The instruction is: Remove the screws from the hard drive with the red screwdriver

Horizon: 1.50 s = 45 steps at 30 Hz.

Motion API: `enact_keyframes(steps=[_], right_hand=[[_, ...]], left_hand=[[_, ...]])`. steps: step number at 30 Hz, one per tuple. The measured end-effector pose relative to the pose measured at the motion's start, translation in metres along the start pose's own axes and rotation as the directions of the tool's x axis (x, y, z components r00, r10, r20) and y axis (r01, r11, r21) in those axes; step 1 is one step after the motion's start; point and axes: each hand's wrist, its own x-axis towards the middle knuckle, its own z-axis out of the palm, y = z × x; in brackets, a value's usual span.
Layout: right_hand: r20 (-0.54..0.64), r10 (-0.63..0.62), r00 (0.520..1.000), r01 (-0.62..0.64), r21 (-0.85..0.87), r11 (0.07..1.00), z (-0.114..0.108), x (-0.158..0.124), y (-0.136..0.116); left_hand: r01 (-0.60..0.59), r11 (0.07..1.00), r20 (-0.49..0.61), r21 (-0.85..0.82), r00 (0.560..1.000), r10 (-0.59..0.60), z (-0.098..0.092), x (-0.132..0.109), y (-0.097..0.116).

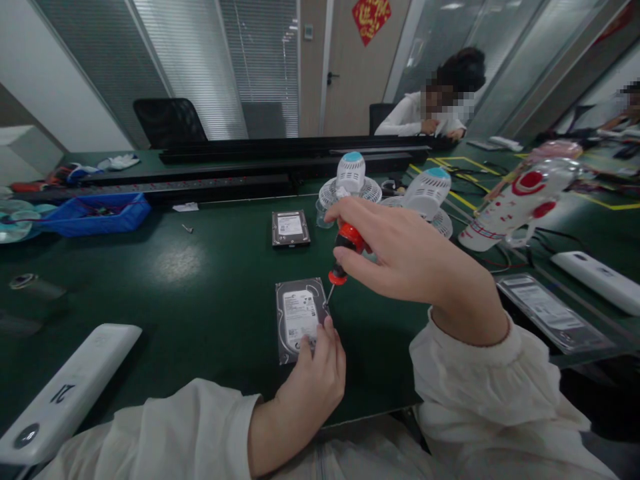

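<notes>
A hard drive [299, 313] with a white label lies flat on the green table in front of me. My left hand [317, 363] holds its lower right part, fingertips pressed on the top and right edge. In my right hand [395, 250] is a red and black screwdriver [341, 257], gripped by the handle and tilted. The tip of its shaft meets the drive near the right edge, by a screw spot too small to make out. Farther back on the table sits a second, smaller-looking hard drive [291, 228], apart from both hands.
White fan-like devices [351, 175] stand behind my right hand. A blue tray [100, 213] is at left, a white handheld device [70, 393] near my left sleeve. At right are a patterned bottle [510, 207] and another drive [555, 312]. A person [425, 120] sits across.
</notes>
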Motion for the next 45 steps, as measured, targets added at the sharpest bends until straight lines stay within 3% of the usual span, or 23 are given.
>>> enact_keyframes(steps=[3,8,14,19,25,31,37,42,45], right_hand=[[0.025,-0.016,1.0,0.016,0.02,1.0,0.0006,0.0015,-0.0001],[-0.035,0.058,0.998,-0.062,-0.101,0.993,0.004,0.0017,0.0012],[0.008,-0.06,0.998,0.059,0.037,0.998,0.0042,0.0024,0.0028],[-0.014,0.039,0.999,-0.04,-0.094,0.995,0.0048,0.003,0.0035],[0.022,-0.091,0.996,0.089,0.082,0.993,0.0014,0.0021,0.006],[-0.018,0.061,0.998,-0.062,-0.099,0.993,0.0025,0.0028,-0.001],[0.028,-0.039,0.999,0.037,0.052,0.998,0.0005,0.0034,0.0007],[-0.026,0.069,0.997,-0.071,-0.105,0.992,0.0025,0.0042,0.0005],[-0.022,0.039,0.999,-0.041,-0.071,0.997,0.0022,0.0034,0.0021]], left_hand=[[-0.005,1.0,-0.002,-0.009,1.0,0.005,-0.0008,0.0003,-0.0002],[-0.006,1.0,0.01,-0.006,1.0,0.006,0.0003,-0.0003,-0.0001],[-0.006,1.0,0.006,-0.006,1.0,0.006,0.0012,-0.001,0.0002],[-0.009,1.0,0.046,-0.008,0.999,0.009,0.0003,-0.0012,0.0017],[-0.003,1.0,0.015,-0.009,1.0,0.003,0.0012,-0.0011,0.001],[0.004,1.0,0.011,-0.022,1.0,-0.003,0.0008,0.0008,0.0001],[0.009,1.0,-0.006,-0.018,1.0,-0.009,-0.0004,0.0005,-0.0001],[0.011,1.0,0.0,-0.012,1.0,-0.011,-0.0005,0.0004,0.0006],[0.003,1.0,0.007,-0.01,1.0,-0.003,0.0004,-0.0001,0.001]])
